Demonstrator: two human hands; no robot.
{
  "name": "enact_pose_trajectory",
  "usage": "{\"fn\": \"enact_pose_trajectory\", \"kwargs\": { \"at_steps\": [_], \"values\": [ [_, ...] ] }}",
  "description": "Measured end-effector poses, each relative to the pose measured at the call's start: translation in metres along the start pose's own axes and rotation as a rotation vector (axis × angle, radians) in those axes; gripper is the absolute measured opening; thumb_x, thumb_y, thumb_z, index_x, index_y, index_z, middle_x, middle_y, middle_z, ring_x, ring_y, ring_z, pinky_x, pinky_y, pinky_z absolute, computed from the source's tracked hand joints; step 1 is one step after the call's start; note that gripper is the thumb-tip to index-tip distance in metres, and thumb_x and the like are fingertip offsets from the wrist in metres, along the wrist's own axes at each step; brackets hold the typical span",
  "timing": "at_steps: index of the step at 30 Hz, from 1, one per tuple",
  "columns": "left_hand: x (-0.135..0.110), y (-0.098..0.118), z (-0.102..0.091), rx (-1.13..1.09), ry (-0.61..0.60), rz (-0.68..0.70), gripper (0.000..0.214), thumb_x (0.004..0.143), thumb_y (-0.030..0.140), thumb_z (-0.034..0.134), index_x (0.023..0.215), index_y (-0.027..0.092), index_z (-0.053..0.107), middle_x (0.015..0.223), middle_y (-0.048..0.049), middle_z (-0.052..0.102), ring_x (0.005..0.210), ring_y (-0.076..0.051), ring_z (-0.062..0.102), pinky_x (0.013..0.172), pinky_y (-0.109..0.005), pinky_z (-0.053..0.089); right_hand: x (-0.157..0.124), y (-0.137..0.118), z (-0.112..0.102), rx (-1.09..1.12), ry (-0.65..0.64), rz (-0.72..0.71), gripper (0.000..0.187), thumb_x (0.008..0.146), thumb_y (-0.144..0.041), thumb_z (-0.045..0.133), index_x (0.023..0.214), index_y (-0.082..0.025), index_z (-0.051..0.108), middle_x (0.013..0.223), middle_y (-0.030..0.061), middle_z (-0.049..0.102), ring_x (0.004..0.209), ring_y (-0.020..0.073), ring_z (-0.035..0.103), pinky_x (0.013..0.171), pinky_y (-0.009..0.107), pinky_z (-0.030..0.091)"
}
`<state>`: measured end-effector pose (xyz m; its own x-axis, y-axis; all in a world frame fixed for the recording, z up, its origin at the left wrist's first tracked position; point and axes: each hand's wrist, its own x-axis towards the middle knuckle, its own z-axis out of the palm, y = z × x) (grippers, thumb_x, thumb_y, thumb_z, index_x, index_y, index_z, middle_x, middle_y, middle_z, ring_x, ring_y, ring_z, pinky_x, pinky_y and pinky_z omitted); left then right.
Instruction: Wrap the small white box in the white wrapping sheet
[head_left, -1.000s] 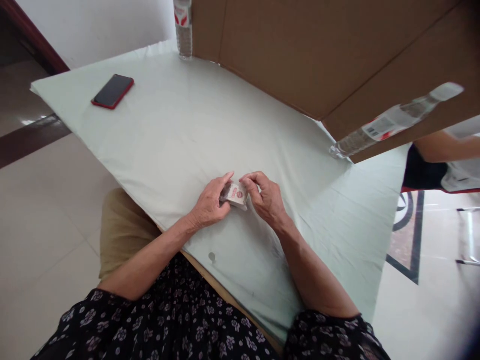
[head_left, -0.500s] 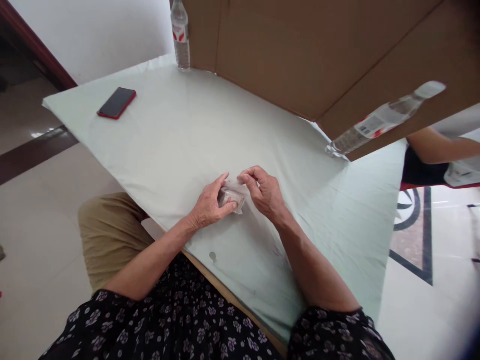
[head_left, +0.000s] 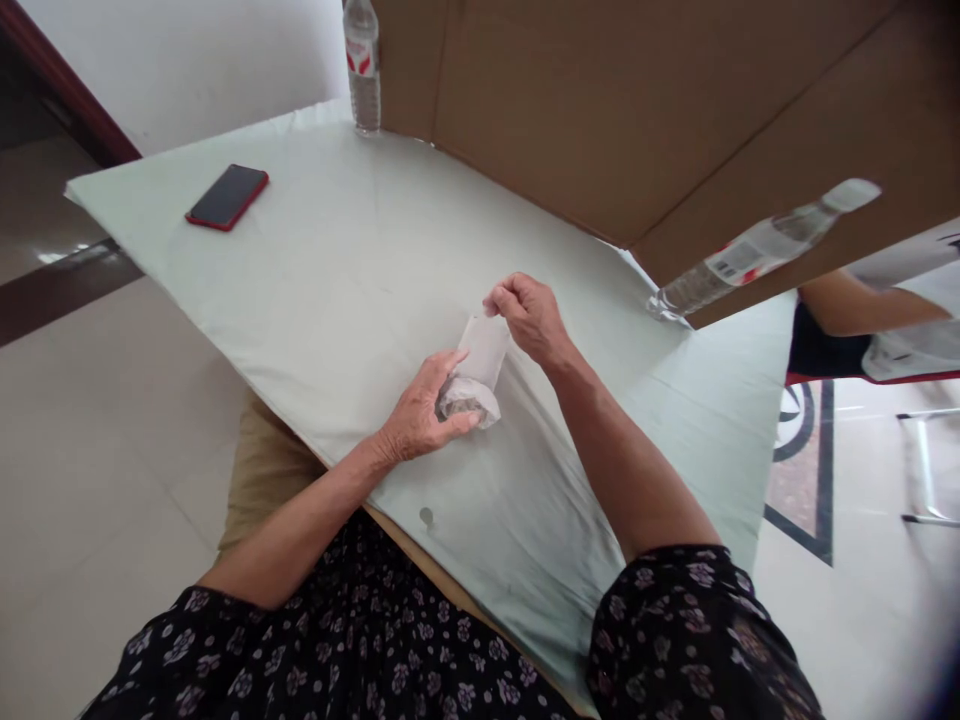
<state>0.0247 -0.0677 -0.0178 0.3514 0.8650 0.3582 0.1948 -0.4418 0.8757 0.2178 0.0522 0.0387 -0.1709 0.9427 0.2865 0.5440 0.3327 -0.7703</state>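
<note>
A small bundle in translucent whitish plastic [head_left: 471, 403] sits in the curve of my left hand [head_left: 421, 408], whose thumb and fingers close round its sides. From it a flat whitish plastic flap [head_left: 484, 350] stretches away across the cloth. At the flap's far right corner, my right hand [head_left: 529, 314] is closed in a pinch on its edge. What lies inside the bundle cannot be made out through the wrapping.
The table has a pale green cloth [head_left: 315, 250] with a small dark spot near its front edge. A phone [head_left: 228, 197] lies far left. Two bottles [head_left: 364, 75] [head_left: 750, 262] stand by a brown cardboard panel [head_left: 555, 100]. Another person's arm [head_left: 862, 308] shows at right.
My right hand has moved up and away from my left, drawing the plastic flap out long. The left hand stays round the bundle, nearly in place. The view has shifted slightly.
</note>
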Motion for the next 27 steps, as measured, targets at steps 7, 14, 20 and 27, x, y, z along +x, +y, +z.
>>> {"fn": "enact_pose_trajectory", "kwargs": {
  "at_steps": [7, 14, 20, 27],
  "values": [
    [0.011, 0.008, -0.004, -0.296, 0.035, -0.295, 0.051, 0.086, 0.046, 0.064, 0.126, 0.017, 0.055, 0.117, -0.0117, 0.063, 0.098, -0.021, 0.06, 0.088, -0.035, 0.05, 0.023, 0.002, -0.004, 0.028, 0.017, -0.003, 0.021, 0.09, -0.026, 0.051, 0.071, -0.021, 0.056, 0.072, 0.0011, 0.066, 0.065, 0.0125, 0.051, 0.066, 0.028, 0.041],
    [0.058, 0.012, -0.021, -0.369, -0.045, -0.633, 0.018, 0.081, 0.024, 0.059, 0.093, 0.017, 0.069, 0.079, -0.001, 0.061, 0.068, -0.013, 0.052, 0.066, -0.027, 0.044, 0.017, 0.005, -0.011, 0.037, 0.141, 0.008, 0.026, 0.094, -0.041, 0.053, 0.08, -0.021, 0.062, 0.076, 0.0005, 0.065, 0.068, 0.0139, 0.057, 0.07, 0.03, 0.045],
    [0.071, 0.001, -0.013, -0.442, 0.049, -0.575, 0.026, 0.084, 0.035, 0.06, 0.098, 0.016, 0.073, 0.072, -0.001, 0.059, 0.064, -0.013, 0.051, 0.06, -0.026, 0.041, -0.064, -0.023, -0.01, -0.152, 0.006, 0.052, 0.032, 0.086, -0.055, 0.066, 0.084, -0.023, 0.062, 0.073, 0.0002, 0.065, 0.062, 0.0151, 0.056, 0.062, 0.03, 0.044],
    [0.062, -0.007, -0.01, -0.48, 0.178, -0.43, 0.035, 0.081, 0.044, 0.068, 0.101, 0.016, 0.076, 0.085, -0.0038, 0.068, 0.072, -0.014, 0.056, 0.068, -0.027, 0.048, -0.081, -0.022, 0.017, -0.484, -0.08, 0.092, 0.031, 0.082, -0.048, 0.067, 0.098, -0.022, 0.062, 0.089, 0.0071, 0.073, 0.065, 0.0196, 0.062, 0.058, 0.03, 0.039]
  ]
}}
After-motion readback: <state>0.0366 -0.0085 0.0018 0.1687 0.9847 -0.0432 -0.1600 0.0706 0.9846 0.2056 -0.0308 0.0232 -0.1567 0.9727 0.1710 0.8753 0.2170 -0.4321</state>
